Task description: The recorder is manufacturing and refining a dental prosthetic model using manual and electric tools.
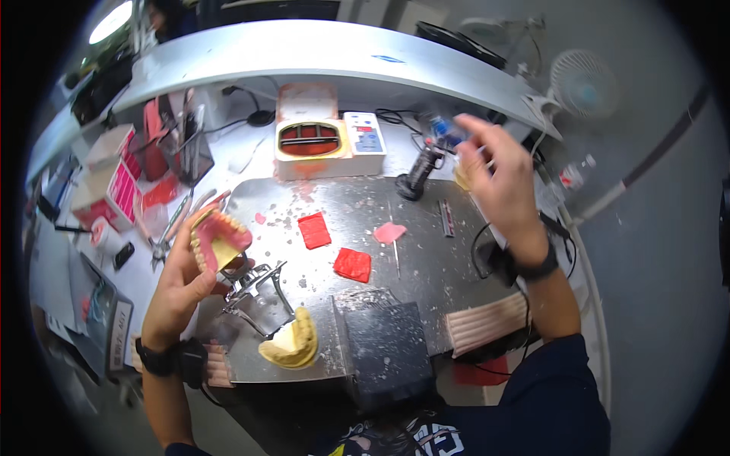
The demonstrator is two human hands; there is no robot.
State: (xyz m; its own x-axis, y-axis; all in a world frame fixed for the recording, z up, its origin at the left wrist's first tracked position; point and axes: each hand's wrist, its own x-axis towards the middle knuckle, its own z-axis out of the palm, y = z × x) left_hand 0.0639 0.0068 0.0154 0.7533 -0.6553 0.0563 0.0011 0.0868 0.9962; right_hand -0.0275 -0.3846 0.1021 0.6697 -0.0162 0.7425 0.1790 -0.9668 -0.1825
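My left hand [182, 285] is closed around one arm of a metal dental articulator, holding it tilted at the left of the metal work board. Its raised half carries a dental model [215, 247] with a row of cream teeth set in pink wax. The other half bears a yellow plaster cast [293, 342], low over the board's front edge. Raised at the right, my right hand [498, 175] has bent fingers smeared by motion. Beside its fingertips are a blurred blue thing [449, 131] and a black hand torch [417, 176] standing upright; whether the fingers grip either is unclear.
Two red wax pieces [314, 230] and a pink wax lump [389, 232] on a thin tool lie on the metal board [342, 201]. Behind stands a white wax heater [327, 163]. A dark block [388, 346] juts at the front. Pliers [161, 247] lie left; a fan [584, 82] hangs right.
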